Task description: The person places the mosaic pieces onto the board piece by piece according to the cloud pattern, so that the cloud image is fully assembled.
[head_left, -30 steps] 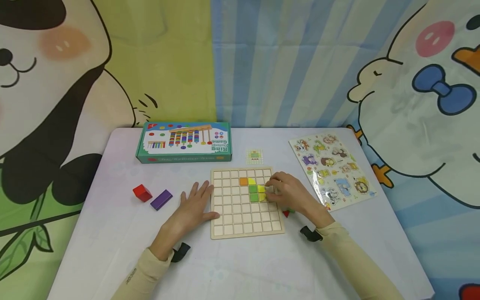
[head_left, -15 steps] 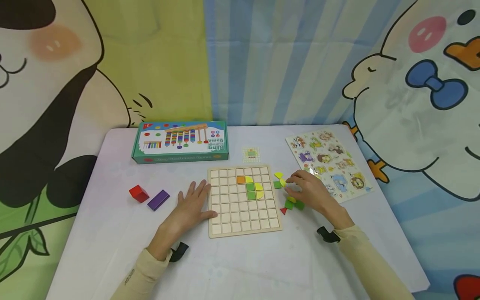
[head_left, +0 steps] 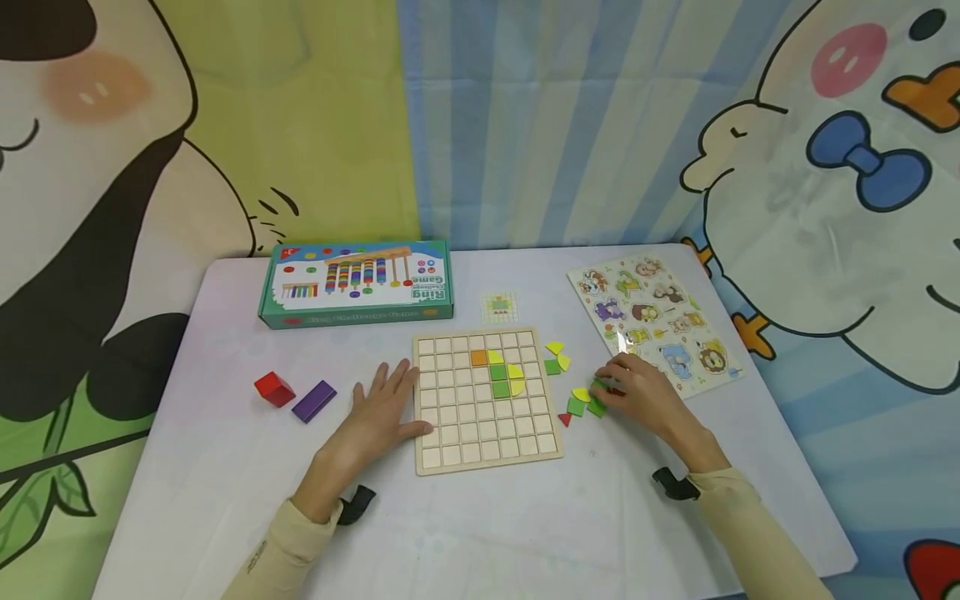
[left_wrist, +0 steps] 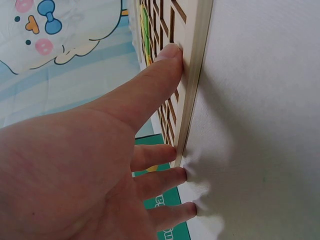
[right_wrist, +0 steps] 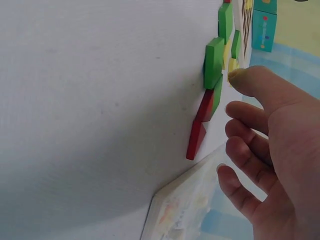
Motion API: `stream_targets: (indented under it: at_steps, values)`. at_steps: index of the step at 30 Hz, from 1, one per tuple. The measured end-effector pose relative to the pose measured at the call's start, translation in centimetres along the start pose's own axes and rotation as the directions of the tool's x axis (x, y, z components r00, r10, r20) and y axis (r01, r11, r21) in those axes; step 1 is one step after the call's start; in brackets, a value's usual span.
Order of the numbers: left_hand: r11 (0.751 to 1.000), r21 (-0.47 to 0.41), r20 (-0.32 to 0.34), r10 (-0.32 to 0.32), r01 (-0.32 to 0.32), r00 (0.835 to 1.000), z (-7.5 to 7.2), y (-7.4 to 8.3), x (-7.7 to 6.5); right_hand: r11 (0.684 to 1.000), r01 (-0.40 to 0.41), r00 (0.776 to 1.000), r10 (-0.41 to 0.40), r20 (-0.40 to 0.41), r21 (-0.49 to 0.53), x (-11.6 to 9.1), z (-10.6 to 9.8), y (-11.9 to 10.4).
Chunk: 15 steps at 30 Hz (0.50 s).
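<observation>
My left hand (head_left: 378, 421) lies spread at the left side of a wooden grid board (head_left: 480, 433); in the left wrist view its thumb (left_wrist: 155, 75) presses on the rim. An orange square (head_left: 478, 357), green squares (head_left: 499, 389) and yellow pieces (head_left: 517, 388) sit in the grid's cells. Right of the board my right hand (head_left: 648, 398) hovers over loose pieces, fingers loosely bent with nothing between them. Beneath it, the right wrist view shows a green piece (right_wrist: 214, 62) and red triangular pieces (right_wrist: 196, 141), which the hand partly hides in the head view.
Beside the board lie a yellow piece (head_left: 555, 347), a green square (head_left: 552, 367) and a red triangle (head_left: 565, 420). A small pattern card (head_left: 499, 307), a game box (head_left: 356, 285) and an animal picture sheet (head_left: 652, 312) lie farther back. A red block (head_left: 274, 388) and a purple block (head_left: 314, 402) are left.
My right hand has moved off the board to the right and now hovers over the loose pieces, uncovering yellow pieces in the grid. My left hand stays at the board's edge.
</observation>
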<state>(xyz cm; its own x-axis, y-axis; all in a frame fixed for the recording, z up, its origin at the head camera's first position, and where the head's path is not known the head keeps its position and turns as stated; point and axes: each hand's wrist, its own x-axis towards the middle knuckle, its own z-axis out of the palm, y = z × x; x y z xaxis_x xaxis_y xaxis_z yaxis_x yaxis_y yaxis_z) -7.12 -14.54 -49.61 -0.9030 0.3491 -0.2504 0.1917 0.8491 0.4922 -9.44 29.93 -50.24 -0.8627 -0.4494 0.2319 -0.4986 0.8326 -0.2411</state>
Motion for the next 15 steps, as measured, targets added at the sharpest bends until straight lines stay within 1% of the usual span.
stream_targets:
  at_steps: [8, 15]
  values:
    - [1.000, -0.020, 0.005, 0.000, 0.000, 1.000, 0.02, 0.06, -0.09, 1.000, 0.012, 1.000, -0.012, -0.010, 0.008, -0.38, 0.55, 0.34]
    - [1.000, -0.007, -0.001, 0.006, -0.006, 1.000, -0.04, -0.01, -0.09, 1.000, 0.009, 1.000, -0.009, -0.030, -0.009, -0.42, 0.74, 0.39]
